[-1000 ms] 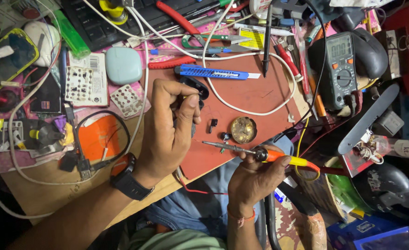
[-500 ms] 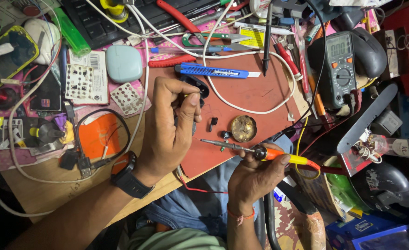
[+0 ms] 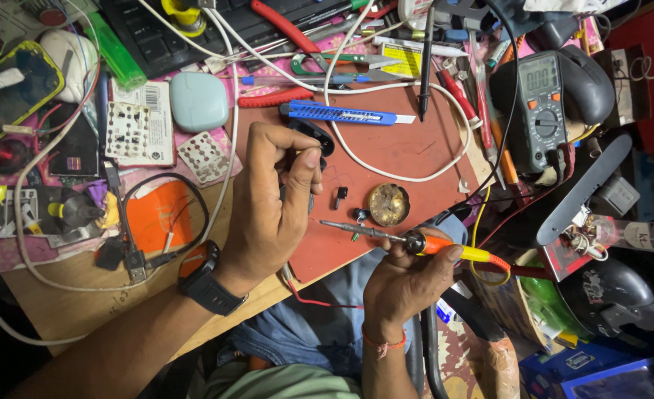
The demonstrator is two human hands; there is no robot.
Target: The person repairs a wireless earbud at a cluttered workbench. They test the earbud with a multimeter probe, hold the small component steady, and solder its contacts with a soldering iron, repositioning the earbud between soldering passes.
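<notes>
The right hand (image 3: 404, 281) is closed around the orange and yellow handle of a soldering iron (image 3: 415, 241), gripped like a pen near the front of the handle. The iron's long axis runs almost level across the view, with a slight rise toward the tip. The metal tip points to the person's left and ends near a small black part (image 3: 359, 216) on the red work mat (image 3: 408, 155). The yellow rear end points right, beyond the mat's near edge.

The left hand (image 3: 271, 203) is curled around a small black component (image 3: 313, 139), pinched between thumb and fingertips above the mat's left portion. A black wristwatch (image 3: 207, 279) sits on that wrist.

Between the two hands the mat is mostly bare. A second small black piece (image 3: 339, 196) and a round brass-coloured tin (image 3: 388, 204) lie just beyond the iron's tip. A white cable (image 3: 386, 176) loops across the mat past the tin. A blue utility knife (image 3: 338, 114) lies along the mat's far edge, roughly parallel to the iron.

The mat's near edge overhangs the wooden bench (image 3: 75, 307) above the person's lap. A multimeter (image 3: 543, 111) stands right of the mat. The left margin is crowded with an orange pad (image 3: 157, 218), a pale teal case (image 3: 199, 101) and a green lighter (image 3: 116, 52).
</notes>
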